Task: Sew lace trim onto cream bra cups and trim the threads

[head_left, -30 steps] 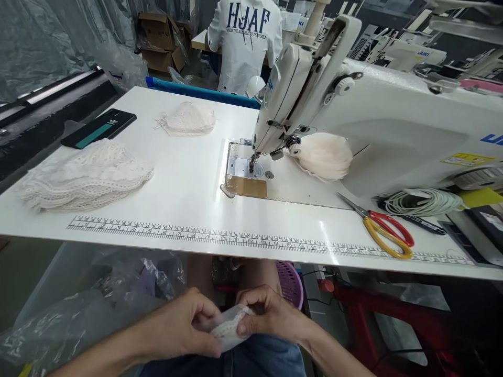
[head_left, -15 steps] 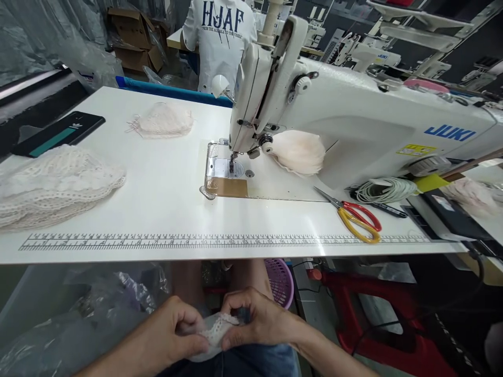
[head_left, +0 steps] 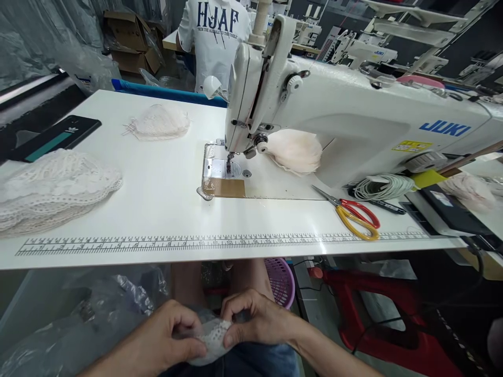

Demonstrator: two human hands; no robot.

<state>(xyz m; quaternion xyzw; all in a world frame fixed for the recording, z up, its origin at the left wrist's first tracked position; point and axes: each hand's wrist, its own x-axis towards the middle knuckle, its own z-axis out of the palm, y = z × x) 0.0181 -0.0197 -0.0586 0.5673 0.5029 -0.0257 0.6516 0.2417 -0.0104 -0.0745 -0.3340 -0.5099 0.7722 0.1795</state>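
Low in the view, over my lap and below the table edge, both hands pinch a small white lace piece (head_left: 210, 337). My left hand (head_left: 167, 337) grips its left side with thumb and fingers closed. My right hand (head_left: 257, 319) pinches its right side, fingers curled over it. A white sewing machine (head_left: 334, 112) stands on the white table (head_left: 165, 183) above, its needle over the metal plate (head_left: 223, 170).
A stack of white lace pieces (head_left: 51, 188) lies at the table's left, a smaller lace pile (head_left: 159, 121) further back, pale cups (head_left: 294, 151) under the machine arm. Red and yellow scissors (head_left: 356, 214), a coiled cord (head_left: 387, 186) and a phone (head_left: 55, 137) lie on the table. A person in white sits behind.
The camera view has swung right and slightly down. My hands have stayed over my lap, working the lace piece between the fingers.
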